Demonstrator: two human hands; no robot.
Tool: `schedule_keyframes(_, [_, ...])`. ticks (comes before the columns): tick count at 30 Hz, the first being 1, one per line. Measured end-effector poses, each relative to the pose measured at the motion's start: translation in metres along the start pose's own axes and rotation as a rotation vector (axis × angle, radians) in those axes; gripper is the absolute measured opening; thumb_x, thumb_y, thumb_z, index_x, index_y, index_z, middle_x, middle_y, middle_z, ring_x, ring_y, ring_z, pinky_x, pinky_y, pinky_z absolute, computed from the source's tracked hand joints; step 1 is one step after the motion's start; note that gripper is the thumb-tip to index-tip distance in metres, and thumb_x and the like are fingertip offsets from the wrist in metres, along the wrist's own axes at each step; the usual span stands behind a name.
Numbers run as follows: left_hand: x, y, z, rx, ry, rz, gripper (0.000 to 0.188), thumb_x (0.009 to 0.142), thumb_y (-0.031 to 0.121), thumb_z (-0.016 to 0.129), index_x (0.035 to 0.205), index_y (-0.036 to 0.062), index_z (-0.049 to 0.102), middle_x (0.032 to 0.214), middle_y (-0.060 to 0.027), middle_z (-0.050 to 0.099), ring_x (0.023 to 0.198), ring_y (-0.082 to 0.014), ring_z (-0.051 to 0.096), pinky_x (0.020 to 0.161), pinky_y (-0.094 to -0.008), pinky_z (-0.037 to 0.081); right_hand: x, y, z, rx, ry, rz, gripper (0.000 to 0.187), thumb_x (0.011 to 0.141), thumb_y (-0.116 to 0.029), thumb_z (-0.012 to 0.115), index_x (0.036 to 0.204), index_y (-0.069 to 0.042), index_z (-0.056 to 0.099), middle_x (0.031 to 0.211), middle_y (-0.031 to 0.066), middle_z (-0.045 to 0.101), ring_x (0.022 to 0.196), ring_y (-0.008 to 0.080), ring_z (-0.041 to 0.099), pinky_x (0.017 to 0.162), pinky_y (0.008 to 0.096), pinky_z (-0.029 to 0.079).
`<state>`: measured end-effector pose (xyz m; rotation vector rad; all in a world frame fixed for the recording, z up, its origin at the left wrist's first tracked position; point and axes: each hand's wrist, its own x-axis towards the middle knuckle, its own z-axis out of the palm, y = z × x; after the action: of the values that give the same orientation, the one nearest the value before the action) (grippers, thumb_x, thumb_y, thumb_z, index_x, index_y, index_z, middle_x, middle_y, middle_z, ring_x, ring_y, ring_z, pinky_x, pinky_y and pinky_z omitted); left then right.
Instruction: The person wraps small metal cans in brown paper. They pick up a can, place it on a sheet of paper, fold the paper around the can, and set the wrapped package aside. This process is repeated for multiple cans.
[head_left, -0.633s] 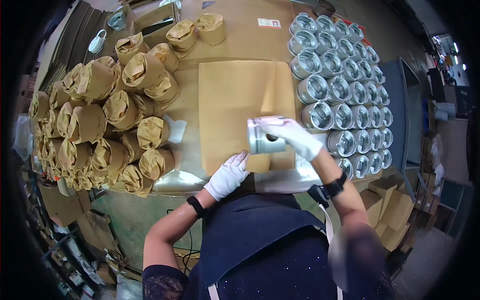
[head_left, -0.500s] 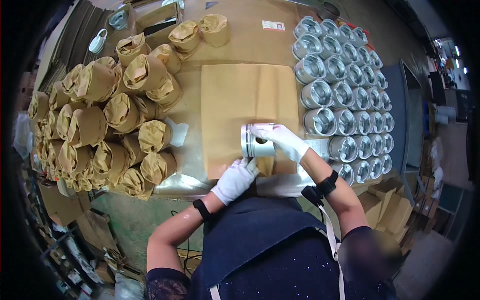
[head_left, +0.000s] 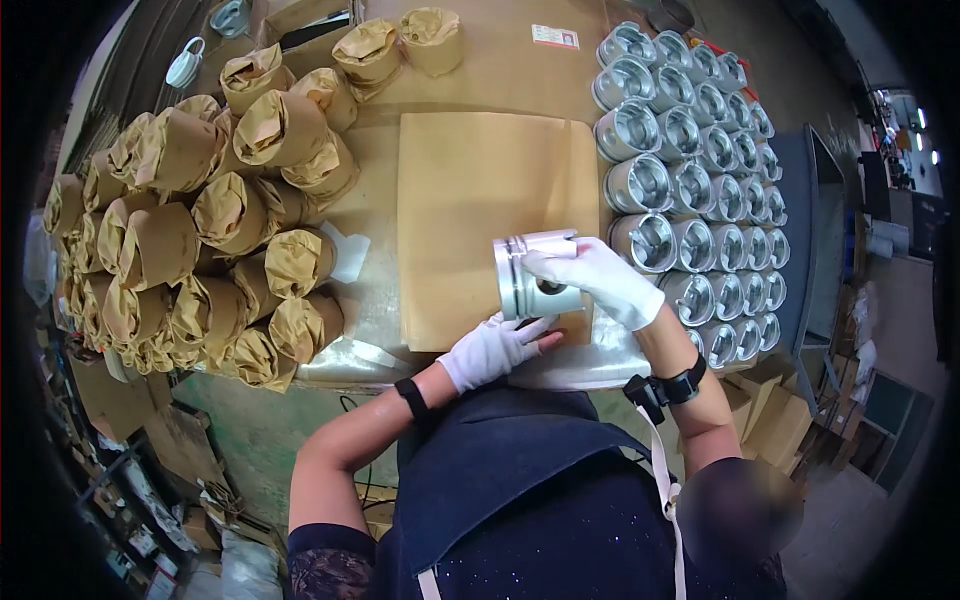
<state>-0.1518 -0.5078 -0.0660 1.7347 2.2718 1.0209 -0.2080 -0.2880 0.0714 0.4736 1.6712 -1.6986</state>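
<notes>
Head view: right hand point(head_left: 607, 283) clamps its fingers on the piston point(head_left: 513, 285); left hand point(head_left: 492, 352), fingers slightly apart, lies over paper point(head_left: 480, 190).

The right hand point(head_left: 605, 285), gloved in white, grips a piston point(head_left: 528, 300) above brown paper point(head_left: 470, 190). The left hand point(head_left: 498, 350), also gloved, lies at the paper's near edge, fingers just below the piston; whether they touch it is unclear. Paper-wrapped bundles point(head_left: 165, 245) crowd the table's point(head_left: 500, 85) left; bare pistons point(head_left: 690, 190) stand in rows at right.
</notes>
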Motion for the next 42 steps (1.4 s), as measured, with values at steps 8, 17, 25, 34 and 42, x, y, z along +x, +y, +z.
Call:
schedule_keyframes(8, [0.009,0.015,0.002,0.002,-0.077,-0.381,0.043,0.102,0.019,0.052,0.144,0.0102,0.054,0.118,-0.0126,0.062,0.095,-0.0336,0.069,0.08,-0.0451,0.057,-0.017,-0.006,-0.009,0.033,0.154,-0.023,0.045,0.096,-0.032,0.078,0.128,-0.001,0.073,0.112,0.0012,0.075,0.101,0.0084,0.067,0.092,0.0268,0.053])
schedule_keyframes(17, [-0.007,0.007,-0.015,0.1,-0.103,-0.165,0.045,0.096,0.017,0.053,0.139,0.0072,0.062,0.125,-0.01,0.066,0.111,-0.0268,0.064,0.096,-0.0405,0.051,0.014,0.015,0.006,0.055,0.058,0.039,0.044,0.099,-0.034,0.076,0.128,-0.001,0.073,0.113,0.0012,0.075,0.102,0.0091,0.067,0.092,0.0272,0.053])
schedule_keyframes(25, [0.019,-0.004,-0.094,0.186,0.331,-0.277,0.027,0.088,0.012,0.069,0.113,0.0037,0.062,0.121,-0.0168,0.066,0.102,-0.0371,0.068,0.087,-0.0458,0.057,0.043,0.0,0.006,-0.895,0.309,0.197,0.048,0.097,-0.055,0.067,0.103,-0.009,0.083,0.097,0.02,0.078,0.1,0.0288,0.075,0.093,0.0383,0.057])
schedule_keyframes(34, [0.11,-0.107,-0.145,0.344,0.179,-0.424,0.035,0.091,0.021,0.063,0.118,-0.0018,0.062,0.111,-0.0232,0.069,0.109,-0.0405,0.067,0.095,-0.0504,0.054,0.088,-0.025,-0.015,-1.552,0.355,-0.705,0.088,0.06,-0.063,0.087,0.13,-0.014,0.065,0.114,0.0122,0.07,0.112,0.0316,0.066,0.102,0.0473,0.047])
schedule_keyframes(42, [0.113,-0.132,-0.151,0.149,-0.166,-0.361,0.06,0.079,0.062,0.072,0.093,0.0035,0.073,0.085,-0.021,0.073,0.074,-0.0397,0.071,0.073,-0.0496,0.059,0.084,-0.037,-0.05,-1.484,0.189,-0.599,0.102,0.057,-0.065,0.089,0.138,-0.01,0.061,0.112,0.0157,0.07,0.107,0.0375,0.066,0.102,0.0499,0.048])
